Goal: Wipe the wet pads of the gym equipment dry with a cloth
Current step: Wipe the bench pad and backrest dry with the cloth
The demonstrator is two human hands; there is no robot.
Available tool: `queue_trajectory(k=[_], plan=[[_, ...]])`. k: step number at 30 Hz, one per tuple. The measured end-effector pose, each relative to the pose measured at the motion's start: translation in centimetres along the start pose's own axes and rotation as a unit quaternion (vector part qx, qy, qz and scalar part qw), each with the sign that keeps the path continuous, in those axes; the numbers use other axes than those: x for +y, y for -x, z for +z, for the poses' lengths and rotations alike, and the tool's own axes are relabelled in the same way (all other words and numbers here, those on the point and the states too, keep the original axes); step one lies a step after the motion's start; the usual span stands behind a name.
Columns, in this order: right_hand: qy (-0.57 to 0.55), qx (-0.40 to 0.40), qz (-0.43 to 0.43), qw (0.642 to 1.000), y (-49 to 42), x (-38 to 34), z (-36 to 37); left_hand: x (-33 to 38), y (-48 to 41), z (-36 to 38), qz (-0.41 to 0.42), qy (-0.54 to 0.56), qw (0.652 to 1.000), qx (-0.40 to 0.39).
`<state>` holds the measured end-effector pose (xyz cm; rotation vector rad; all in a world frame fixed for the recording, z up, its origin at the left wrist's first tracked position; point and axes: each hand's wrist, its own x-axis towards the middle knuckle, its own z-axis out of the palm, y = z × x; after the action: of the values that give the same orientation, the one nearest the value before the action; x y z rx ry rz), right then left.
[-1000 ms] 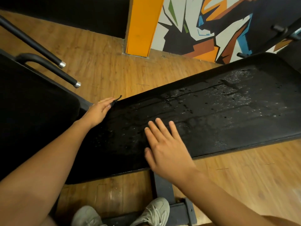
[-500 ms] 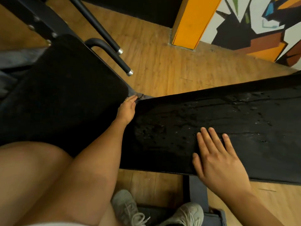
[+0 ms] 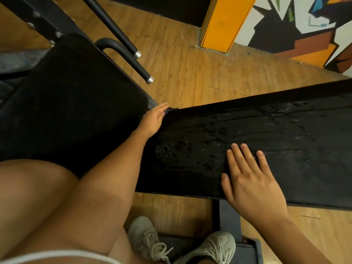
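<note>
A long black bench pad (image 3: 285, 130) runs from the middle to the right edge, with water beads and streaks across its top. My left hand (image 3: 154, 121) is at the pad's far left corner, fingers closed on a small black scrap (image 3: 170, 110) that sticks out there. I cannot tell whether this scrap is cloth or pad cover. My right hand (image 3: 251, 185) lies flat on the pad's near edge, fingers spread, holding nothing. No separate cloth shows anywhere.
A second black pad (image 3: 66, 103) fills the left. Behind it two black handle bars (image 3: 131, 63) with metal tips stick out. The bench's dark frame (image 3: 228, 218) and my grey shoes (image 3: 144, 237) are below on the wooden floor. An orange pillar (image 3: 222, 21) stands at the back.
The view has swung left and down, bringing my thigh and the left pad into sight. Both hands have kept their places on the wet pad.
</note>
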<state>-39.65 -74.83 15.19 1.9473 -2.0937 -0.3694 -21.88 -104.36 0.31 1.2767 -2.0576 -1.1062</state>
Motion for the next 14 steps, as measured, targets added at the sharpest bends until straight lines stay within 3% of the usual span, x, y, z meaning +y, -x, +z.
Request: queue_trajectory(k=[6,14], plan=[[-0.002,-0.009,-0.001,1.000,0.0,-0.1,0.0,-3.2,1.0,-1.0,-0.162,0.077,0.982,0.065],[-0.008,-0.010,0.000,1.000,-0.1,-0.2,-0.4,-2.0,1.7,-1.3,-0.147,0.065,0.987,0.029]])
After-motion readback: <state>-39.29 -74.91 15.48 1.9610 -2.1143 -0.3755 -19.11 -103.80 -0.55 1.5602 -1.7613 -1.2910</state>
